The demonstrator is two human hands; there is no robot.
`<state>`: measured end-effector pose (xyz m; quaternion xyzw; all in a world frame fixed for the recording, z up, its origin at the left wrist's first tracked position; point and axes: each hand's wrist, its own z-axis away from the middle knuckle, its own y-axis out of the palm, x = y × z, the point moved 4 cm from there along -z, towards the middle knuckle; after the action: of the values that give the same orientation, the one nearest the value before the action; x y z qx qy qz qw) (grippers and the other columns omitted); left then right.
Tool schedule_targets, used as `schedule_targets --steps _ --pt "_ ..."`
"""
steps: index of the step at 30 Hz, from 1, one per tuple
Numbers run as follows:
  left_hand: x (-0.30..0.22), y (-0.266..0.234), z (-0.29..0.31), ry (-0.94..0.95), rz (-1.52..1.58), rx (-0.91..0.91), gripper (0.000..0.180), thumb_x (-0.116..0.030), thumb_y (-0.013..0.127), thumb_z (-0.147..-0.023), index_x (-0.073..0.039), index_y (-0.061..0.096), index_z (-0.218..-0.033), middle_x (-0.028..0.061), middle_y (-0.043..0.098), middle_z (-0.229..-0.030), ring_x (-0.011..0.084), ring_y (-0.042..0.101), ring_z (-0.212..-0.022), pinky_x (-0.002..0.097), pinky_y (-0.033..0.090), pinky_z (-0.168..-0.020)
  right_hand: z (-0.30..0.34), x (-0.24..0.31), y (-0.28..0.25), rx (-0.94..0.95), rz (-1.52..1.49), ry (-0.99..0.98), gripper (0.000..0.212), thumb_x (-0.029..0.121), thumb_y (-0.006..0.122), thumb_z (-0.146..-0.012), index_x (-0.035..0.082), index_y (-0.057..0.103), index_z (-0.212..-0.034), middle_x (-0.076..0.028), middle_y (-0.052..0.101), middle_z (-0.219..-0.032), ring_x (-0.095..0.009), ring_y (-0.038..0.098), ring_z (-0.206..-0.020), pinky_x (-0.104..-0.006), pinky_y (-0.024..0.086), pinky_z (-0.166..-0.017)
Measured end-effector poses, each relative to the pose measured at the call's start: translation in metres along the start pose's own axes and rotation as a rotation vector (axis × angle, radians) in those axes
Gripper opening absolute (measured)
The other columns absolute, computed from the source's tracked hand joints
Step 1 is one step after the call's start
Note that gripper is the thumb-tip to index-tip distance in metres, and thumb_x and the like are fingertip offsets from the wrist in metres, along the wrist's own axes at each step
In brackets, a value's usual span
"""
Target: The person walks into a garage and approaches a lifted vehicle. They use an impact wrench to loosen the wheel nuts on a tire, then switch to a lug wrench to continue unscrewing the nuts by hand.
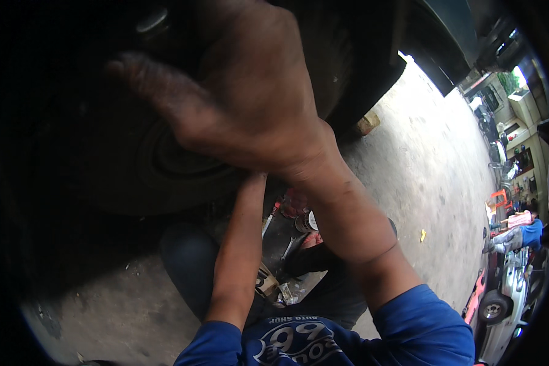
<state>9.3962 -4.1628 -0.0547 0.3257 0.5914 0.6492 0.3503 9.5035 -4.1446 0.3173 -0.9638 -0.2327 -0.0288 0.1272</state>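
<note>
My right hand (250, 85) fills the upper middle, close to the camera. Its thumb stretches out to the left, away from the palm, and is slightly blurred. The other fingers run into the dark at the top edge, and I see nothing held. Behind that hand and wrist my left hand is hidden; only the left forearm (239, 244) shows, rising from below. Both arms reach toward a dark round part (186, 174) that looks like a vehicle's wheel. A shiny metal piece (152, 21) shows in the shadow beyond my right thumb.
Between my knees lie a red-and-silver tool (271, 215), a can (307, 222), a cardboard box (266, 282) and small plastic packets (289, 294). A wooden block (368, 123) sits by the wheel on the concrete floor (433, 165). Far right are a person in blue (531, 233) and parked vehicles (500, 305).
</note>
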Motion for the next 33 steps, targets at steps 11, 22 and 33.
schedule_targets --steps 11,22,33 --pt "-0.007 0.016 0.027 0.145 -0.451 -0.34 0.022 -0.033 0.052 -0.099 -0.018 0.062 -0.112 -0.0022 0.057 -0.09 0.0126 0.053 -0.073 0.0287 0.049 -0.063 0.165 -0.14 -0.287 -0.511 1.063 0.324 0.025 0.016 0.049 -0.098 -0.002 0.053 -0.116 -0.023 0.062 -0.106 -0.037 0.061 -0.102 -0.0426 0.046 -0.09" --pt "-0.014 -0.001 0.029 0.241 -0.904 -0.258 0.041 -0.032 0.049 -0.101 -0.009 0.049 -0.135 0.0056 0.05 -0.129 0.0181 0.05 -0.114 0.0345 0.047 -0.092 0.604 -0.199 -0.259 -1.136 0.186 2.003 0.033 0.031 0.053 -0.093 -0.001 0.058 -0.102 -0.012 0.057 -0.089 -0.027 0.057 -0.066 -0.0435 0.043 -0.048" --pt "-0.006 -0.001 0.032 0.111 -0.41 -0.293 0.037 -0.038 0.052 -0.1 -0.018 0.054 -0.131 0.004 0.055 -0.126 0.0198 0.056 -0.11 0.0396 0.052 -0.084 0.229 -0.061 -0.27 -0.908 0.624 0.818 0.028 0.022 0.043 -0.105 0.0 0.042 -0.123 -0.012 0.054 -0.095 -0.016 0.056 -0.076 -0.0288 0.048 -0.066"
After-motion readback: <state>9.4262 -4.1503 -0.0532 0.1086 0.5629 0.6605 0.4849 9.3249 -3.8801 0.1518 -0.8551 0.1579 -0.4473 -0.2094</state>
